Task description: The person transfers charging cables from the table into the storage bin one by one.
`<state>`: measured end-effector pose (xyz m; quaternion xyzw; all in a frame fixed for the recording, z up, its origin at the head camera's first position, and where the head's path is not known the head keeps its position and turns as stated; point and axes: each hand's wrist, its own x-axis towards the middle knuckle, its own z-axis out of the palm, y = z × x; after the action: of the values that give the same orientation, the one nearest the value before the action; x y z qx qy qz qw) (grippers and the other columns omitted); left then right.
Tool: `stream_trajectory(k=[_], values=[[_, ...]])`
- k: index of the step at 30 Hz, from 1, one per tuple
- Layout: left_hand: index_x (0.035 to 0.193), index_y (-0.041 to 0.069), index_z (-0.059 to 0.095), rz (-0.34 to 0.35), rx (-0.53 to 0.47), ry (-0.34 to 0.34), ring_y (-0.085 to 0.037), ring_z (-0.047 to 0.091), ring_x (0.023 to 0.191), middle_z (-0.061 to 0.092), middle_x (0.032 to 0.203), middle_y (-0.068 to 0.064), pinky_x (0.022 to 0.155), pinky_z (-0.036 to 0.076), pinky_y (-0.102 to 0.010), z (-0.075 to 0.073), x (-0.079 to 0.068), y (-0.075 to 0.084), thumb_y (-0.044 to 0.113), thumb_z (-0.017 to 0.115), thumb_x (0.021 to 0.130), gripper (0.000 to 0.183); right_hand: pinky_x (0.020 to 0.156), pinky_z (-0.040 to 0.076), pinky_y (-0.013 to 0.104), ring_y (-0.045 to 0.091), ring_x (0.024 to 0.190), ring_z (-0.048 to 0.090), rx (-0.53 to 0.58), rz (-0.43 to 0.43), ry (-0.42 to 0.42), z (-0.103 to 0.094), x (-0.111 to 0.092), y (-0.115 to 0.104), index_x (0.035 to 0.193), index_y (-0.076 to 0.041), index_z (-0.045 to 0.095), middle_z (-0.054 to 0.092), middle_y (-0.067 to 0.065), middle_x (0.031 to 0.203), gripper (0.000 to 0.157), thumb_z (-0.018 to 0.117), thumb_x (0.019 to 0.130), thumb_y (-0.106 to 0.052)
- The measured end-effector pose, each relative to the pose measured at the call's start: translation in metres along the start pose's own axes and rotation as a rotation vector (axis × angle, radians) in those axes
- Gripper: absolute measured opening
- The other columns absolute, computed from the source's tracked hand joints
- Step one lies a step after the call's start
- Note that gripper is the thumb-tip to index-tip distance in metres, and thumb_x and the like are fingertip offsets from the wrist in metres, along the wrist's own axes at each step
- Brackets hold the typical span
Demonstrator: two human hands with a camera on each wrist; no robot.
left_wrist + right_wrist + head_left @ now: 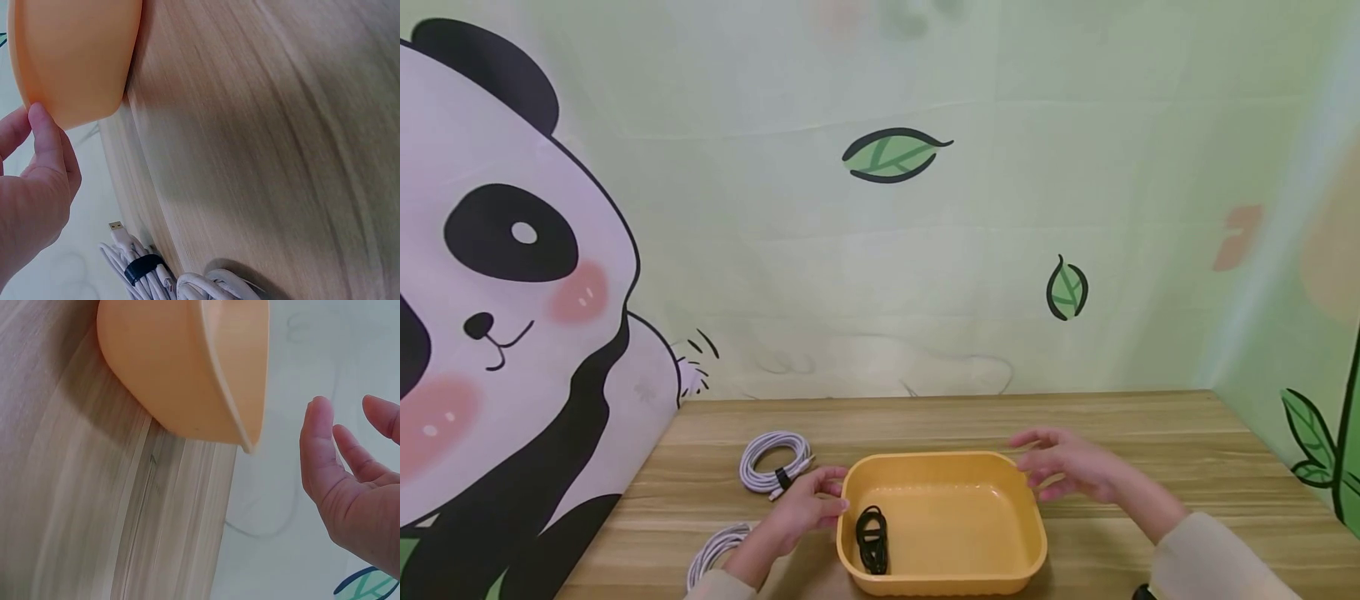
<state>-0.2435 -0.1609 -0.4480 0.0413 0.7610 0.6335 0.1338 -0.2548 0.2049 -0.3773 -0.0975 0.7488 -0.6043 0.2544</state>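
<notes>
A yellow plastic basin [943,579] stands on the wooden table in front of me. Inside it, by the left wall, lies a coiled black cable [872,542]. My left hand [797,510] touches the basin's left side near the rim; its fingertips meet the outer corner in the left wrist view. On the other side, my right hand [1071,467] hovers just off the upper right corner, fingers loosely spread, with a gap to the basin in the right wrist view. A coiled light grey USB cable [767,479] with a black strap lies beyond my left hand.
A second light grey cable coil [713,550] lies on the table's left side, partly hidden by my left forearm. Behind the wooden table [1135,425] hangs a pale green backdrop [760,208] printed with a panda and leaves.
</notes>
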Motion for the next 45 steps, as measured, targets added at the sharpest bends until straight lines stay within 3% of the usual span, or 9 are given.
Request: stream_trajectory(k=[14, 28, 45], values=[[0.124, -0.009, 0.038, -0.002, 0.007, -0.002, -0.012, 0.053, 0.075, 0.048, 0.097, -0.016, 0.068, 0.053, -0.031, 0.000, -0.001, 0.001, -0.005, 0.056, 0.079, 0.049, 0.068, 0.052, 0.034, 0.015, 0.074, 0.054, -0.049, 0.008, 0.045, -0.020, -0.009, 0.006, 0.125, 0.004, 0.036, 0.053, 0.004, 0.086, 0.057, 0.060, 0.082, -0.023], [0.124, -0.009, 0.037, -0.005, -0.005, -0.004, -0.011, 0.053, 0.073, 0.048, 0.095, -0.014, 0.068, 0.053, -0.031, 0.000, 0.000, 0.000, -0.006, 0.056, 0.078, 0.049, 0.069, 0.052, 0.035, 0.017, 0.078, 0.055, -0.093, 0.022, 0.058, -0.040, -0.021, 0.020, 0.126, 0.007, 0.033, 0.053, 0.005, 0.091, 0.056, 0.056, 0.084, -0.023], [0.124, -0.008, 0.038, -0.007, -0.014, -0.010, -0.011, 0.053, 0.074, 0.047, 0.093, -0.010, 0.068, 0.053, -0.032, -0.001, 0.000, 0.002, -0.005, 0.057, 0.078, 0.049, 0.067, 0.052, 0.034, 0.016, 0.077, 0.054, -0.093, 0.052, 0.092, -0.052, -0.035, 0.035, 0.126, 0.009, 0.031, 0.053, 0.006, 0.091, 0.056, 0.055, 0.084, -0.020]])
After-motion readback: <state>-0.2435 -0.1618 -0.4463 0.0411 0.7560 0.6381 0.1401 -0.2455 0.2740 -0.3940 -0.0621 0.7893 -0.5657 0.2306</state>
